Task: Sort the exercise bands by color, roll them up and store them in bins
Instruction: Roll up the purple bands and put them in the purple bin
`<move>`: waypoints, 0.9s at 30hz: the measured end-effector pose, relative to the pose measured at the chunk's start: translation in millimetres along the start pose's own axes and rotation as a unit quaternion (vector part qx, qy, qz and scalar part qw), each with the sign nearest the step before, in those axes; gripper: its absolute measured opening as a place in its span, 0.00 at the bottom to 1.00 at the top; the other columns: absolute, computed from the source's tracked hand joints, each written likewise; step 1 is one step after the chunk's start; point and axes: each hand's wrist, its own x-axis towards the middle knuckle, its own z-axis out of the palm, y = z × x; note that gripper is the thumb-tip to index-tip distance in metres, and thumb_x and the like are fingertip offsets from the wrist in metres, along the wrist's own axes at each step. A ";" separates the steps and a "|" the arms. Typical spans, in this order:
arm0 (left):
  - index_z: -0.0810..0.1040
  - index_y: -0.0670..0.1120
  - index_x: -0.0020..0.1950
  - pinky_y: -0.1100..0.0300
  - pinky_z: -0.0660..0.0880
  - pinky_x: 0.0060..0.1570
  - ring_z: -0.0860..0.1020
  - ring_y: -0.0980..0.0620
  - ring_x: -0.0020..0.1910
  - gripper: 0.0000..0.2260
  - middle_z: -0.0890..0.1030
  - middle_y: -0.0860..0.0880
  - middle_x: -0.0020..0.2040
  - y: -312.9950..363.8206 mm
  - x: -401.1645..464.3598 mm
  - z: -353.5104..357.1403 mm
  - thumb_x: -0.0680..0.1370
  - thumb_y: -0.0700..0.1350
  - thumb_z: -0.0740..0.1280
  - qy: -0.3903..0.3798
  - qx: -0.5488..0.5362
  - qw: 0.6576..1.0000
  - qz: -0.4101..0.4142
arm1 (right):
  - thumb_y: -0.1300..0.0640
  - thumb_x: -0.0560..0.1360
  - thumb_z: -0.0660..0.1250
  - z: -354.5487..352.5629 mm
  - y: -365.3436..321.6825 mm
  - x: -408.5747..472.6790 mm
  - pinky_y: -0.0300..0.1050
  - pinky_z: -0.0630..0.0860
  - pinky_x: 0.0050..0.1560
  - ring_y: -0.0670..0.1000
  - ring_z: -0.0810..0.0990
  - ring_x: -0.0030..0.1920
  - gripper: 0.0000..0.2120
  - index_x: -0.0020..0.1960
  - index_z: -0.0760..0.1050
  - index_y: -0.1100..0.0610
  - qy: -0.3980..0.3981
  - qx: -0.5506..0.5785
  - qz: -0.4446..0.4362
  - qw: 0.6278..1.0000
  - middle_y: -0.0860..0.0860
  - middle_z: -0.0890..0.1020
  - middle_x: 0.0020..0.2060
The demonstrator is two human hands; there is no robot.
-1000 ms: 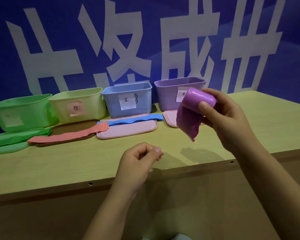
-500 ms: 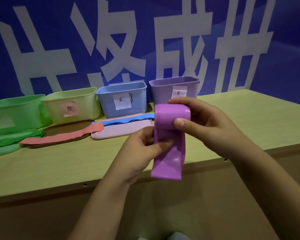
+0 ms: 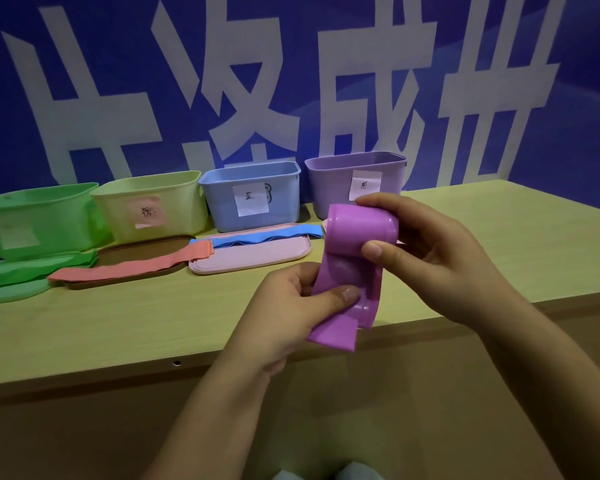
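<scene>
Left hand now back on purple band, fingers pinching loose tail; a second ago it hung free. Right hand fingers clamp roll, above counter edge, near purple bin. Rolling resumes; storing next.

Blue bin label reads 蓝; purple bin label 紫.

Both forearms bare, no sleeves; left hand & right hand ungloved.
</scene>
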 end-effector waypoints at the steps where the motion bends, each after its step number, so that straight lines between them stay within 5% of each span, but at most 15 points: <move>1: 0.81 0.47 0.48 0.62 0.76 0.38 0.82 0.56 0.39 0.12 0.85 0.50 0.41 1.0 -1.2 -1.0 0.66 0.45 0.73 0.001 -0.010 1.000 -0.005 | 0.51 0.72 0.69 0.2 1.2 -0.8 0.29 0.75 0.45 0.38 0.76 0.54 0.18 0.59 0.68 0.41 0.000 -0.003 -0.002 1.000 0.38 0.75 0.52; 8: 0.79 0.45 0.49 0.63 0.77 0.37 0.82 0.56 0.38 0.20 0.84 0.49 0.43 0.2 -4.8 0.4 0.59 0.48 0.74 0.039 -0.074 0.996 -0.037 | 0.53 0.71 0.66 6.7 6.1 -1.5 0.31 0.76 0.47 0.40 0.76 0.55 0.20 0.61 0.67 0.42 0.006 -0.004 -0.022 1.000 0.38 0.74 0.55; 21: 0.81 0.49 0.45 0.64 0.76 0.36 0.81 0.56 0.39 0.14 0.85 0.50 0.41 4.6 -15.6 -4.8 0.61 0.46 0.76 0.028 -0.097 0.993 0.054 | 0.50 0.72 0.63 20.8 14.0 -7.1 0.33 0.74 0.56 0.40 0.71 0.61 0.22 0.65 0.65 0.48 0.022 -0.123 -0.117 0.985 0.36 0.71 0.58; 27: 0.83 0.51 0.42 0.65 0.75 0.34 0.82 0.56 0.37 0.28 0.84 0.50 0.40 0.3 -12.1 -3.6 0.51 0.68 0.76 0.063 -0.097 0.993 0.035 | 0.54 0.72 0.67 24.5 14.0 -8.1 0.39 0.75 0.58 0.45 0.70 0.64 0.23 0.65 0.66 0.48 -0.009 -0.166 -0.139 0.976 0.45 0.69 0.62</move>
